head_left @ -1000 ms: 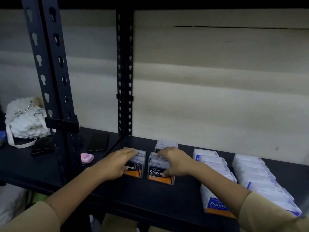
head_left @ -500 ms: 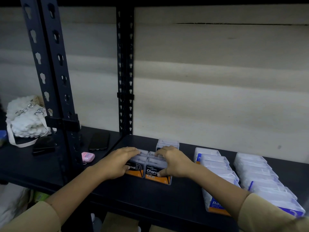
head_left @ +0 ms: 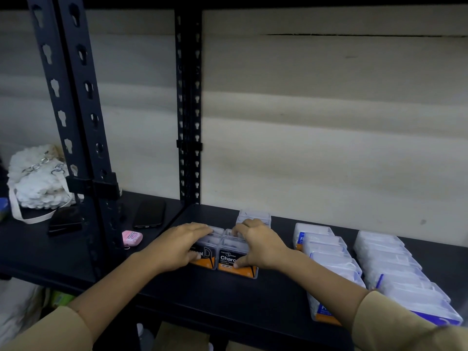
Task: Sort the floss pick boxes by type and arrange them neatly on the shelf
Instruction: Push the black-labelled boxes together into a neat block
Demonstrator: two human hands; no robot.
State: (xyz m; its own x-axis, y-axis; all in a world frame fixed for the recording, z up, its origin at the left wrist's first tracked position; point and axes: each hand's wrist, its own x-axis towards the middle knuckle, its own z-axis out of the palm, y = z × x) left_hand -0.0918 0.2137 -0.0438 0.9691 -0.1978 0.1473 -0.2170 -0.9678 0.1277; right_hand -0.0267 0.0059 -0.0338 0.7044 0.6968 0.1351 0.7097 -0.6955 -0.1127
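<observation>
Two short rows of charcoal floss pick boxes (head_left: 229, 257) stand side by side, touching, near the front of the black shelf (head_left: 228, 295), their black-and-orange labels facing the camera. One further clear box (head_left: 254, 216) sits just behind the right-hand row, against the back of the grouping.

The left hand (head_left: 177, 245) lies over the left row, palm down, fingers spread across the lids and the thumb side against the outer face of the front box. The right hand (head_left: 255, 245) lies over the right row, fingers reaching across the lids, thumb pressed on the front label. Both hands are flat and pressing on the boxes from outside; neither is closed around a box or lifting one.

To the right, well apart from the hands, two longer rows of blue-labelled floss pick boxes (head_left: 329, 259) run front to back; the right forearm crosses over the front of the nearer row.

On the adjoining shelf to the left lie a small pink floss case (head_left: 132, 237), a dark phone (head_left: 150, 213), a second dark phone-like object (head_left: 66, 219) and a white fluffy bag (head_left: 38, 183). A perforated black upright (head_left: 188, 110) stands behind the charcoal boxes.
</observation>
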